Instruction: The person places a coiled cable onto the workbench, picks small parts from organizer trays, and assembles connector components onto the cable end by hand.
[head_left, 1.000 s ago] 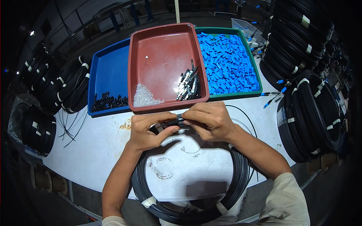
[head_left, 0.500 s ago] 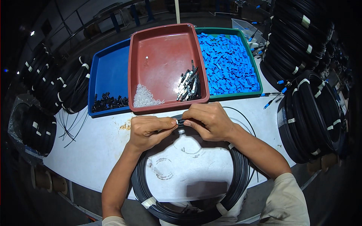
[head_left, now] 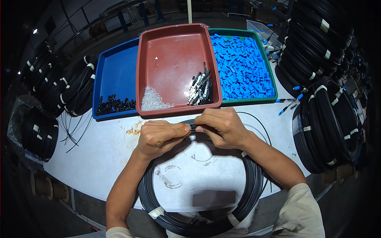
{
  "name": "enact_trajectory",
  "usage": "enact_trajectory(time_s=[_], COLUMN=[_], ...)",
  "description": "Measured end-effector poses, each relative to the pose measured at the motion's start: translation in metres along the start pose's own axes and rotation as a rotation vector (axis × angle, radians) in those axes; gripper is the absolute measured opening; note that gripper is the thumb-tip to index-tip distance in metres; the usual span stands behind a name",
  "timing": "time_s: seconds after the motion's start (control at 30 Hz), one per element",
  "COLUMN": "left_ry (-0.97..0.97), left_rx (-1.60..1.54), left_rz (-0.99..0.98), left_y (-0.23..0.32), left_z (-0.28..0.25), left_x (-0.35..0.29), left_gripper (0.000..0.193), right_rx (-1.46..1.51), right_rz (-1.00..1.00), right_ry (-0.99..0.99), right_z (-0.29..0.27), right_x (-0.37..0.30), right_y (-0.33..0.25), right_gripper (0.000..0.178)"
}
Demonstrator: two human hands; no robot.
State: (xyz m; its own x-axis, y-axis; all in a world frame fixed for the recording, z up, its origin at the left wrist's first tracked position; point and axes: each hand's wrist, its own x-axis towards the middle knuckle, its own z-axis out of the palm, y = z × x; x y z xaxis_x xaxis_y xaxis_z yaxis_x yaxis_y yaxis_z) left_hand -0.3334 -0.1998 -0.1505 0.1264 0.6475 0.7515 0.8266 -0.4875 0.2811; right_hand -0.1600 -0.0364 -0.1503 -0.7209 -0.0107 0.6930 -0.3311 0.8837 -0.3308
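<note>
A large coil of black cable (head_left: 147, 190) stretches from the white table over its near edge toward my lap, bound with pale tape. Above the coil's far side, my left hand (head_left: 162, 137) is closed in a pinch, its thumb and forefinger tips pressed together on something small that they hide. Close beside it, almost fingertip to fingertip, my right hand (head_left: 220, 127) is also closed in a pinch. One loose strand of the black cable (head_left: 264, 133) curves from behind my right hand along the coil's right side.
Beyond the hands stand a blue tray (head_left: 115, 75) with black parts, a red tray (head_left: 174, 71) with clear sleeves and black-and-white connectors, and a green tray (head_left: 270, 75) full of blue housings. Cable coils (head_left: 323, 127) stack at right; more coils (head_left: 77, 85) lie at left.
Both hands stay almost in place, still pinching. The small white bit seen at the left fingertips is now covered. The whole view has shifted slightly.
</note>
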Motion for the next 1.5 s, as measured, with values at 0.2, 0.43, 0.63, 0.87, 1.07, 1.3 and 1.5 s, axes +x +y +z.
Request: enact_trajectory(time_s=[0.2, 0.43, 0.63, 0.87, 1.07, 1.3, 1.5], left_ry=[0.035, 0.016, 0.039, 0.014, 0.025, 0.006, 0.036], left_rx=[-0.049, -0.001, 0.024, -0.002, -0.041, -0.050, -0.046], left_rz=[-0.046, 0.017, -0.026, 0.027, -0.026, -0.028, -0.048], left_y=[-0.003, -0.002, 0.001, 0.002, -0.001, 0.004, 0.003], left_z=[0.002, 0.003, 0.003, 0.002, 0.003, 0.002, 0.000], left_x=[-0.001, -0.001, 0.001, 0.004, 0.000, 0.003, 0.003], left_gripper=[0.021, 0.021, 0.020, 0.022, 0.022, 0.022, 0.022], right_rx=[0.073, 0.036, 0.080, 0.079, 0.123, 0.142, 0.166], right_rz=[-0.022, 0.008, 0.011, 0.026, 0.003, 0.041, 0.096], right_ry=[0.121, -0.016, 0.074, 0.017, 0.079, 0.003, 0.045], right_z=[0.005, -0.003, 0.002, -0.001, 0.001, -0.002, -0.003], right_x=[0.001, 0.000, 0.001, 0.000, 0.001, -0.001, 0.004], right_y=[0.001, -0.002, 0.001, -0.001, 0.000, 0.002, -0.007], right_gripper=[0.017, 0.019, 0.014, 0.018, 0.015, 0.014, 0.012])
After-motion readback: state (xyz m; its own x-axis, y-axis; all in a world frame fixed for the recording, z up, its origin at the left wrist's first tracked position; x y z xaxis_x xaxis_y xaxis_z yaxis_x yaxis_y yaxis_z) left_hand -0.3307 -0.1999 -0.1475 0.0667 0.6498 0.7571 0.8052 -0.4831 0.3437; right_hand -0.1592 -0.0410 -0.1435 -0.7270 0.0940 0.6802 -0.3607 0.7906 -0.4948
